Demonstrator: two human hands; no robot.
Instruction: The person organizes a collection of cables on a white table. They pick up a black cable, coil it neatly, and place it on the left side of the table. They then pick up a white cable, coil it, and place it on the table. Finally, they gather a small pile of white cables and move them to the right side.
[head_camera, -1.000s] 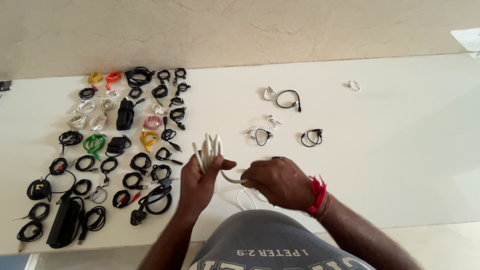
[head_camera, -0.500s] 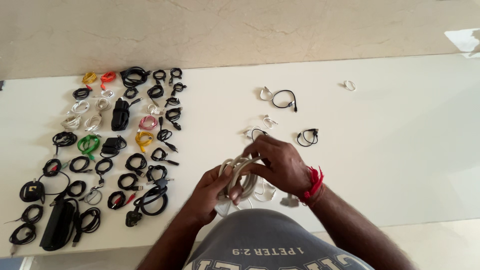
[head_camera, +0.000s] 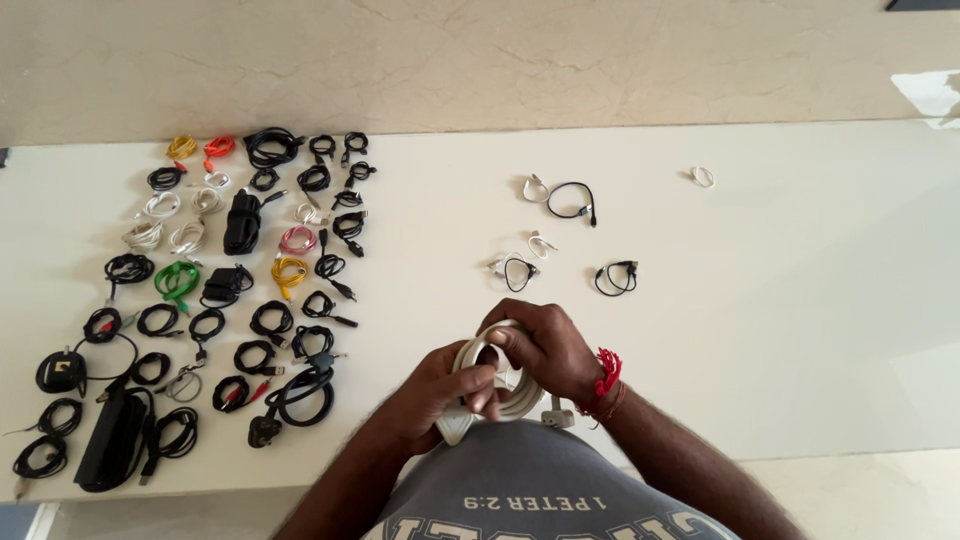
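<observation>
While my left hand (head_camera: 440, 392) pinches the coiled white cable (head_camera: 497, 385) just above the table's (head_camera: 760, 330) near edge, my right hand (head_camera: 545, 345) curls closed over its top; I should keep loops even and snug, the plug (head_camera: 556, 417) hanging free.

We see plain indoor sorting spot, likely home or small workroom; cannot tell which. White counter (head_camera: 800, 330) runs along beige marble-look wall (head_camera: 500, 60). On counter's left part, rows of coiled cables (head_camera: 230, 300) in black, white, green, yellow, pink, orange, with black power adapters (head_camera: 110, 440) among them. Few loose short cables (head_camera: 570, 230) lie apart mid-counter. We spot no machines, shelves or signage. Pale floor strip (head_camera: 880, 490) shows below counter edge.
</observation>
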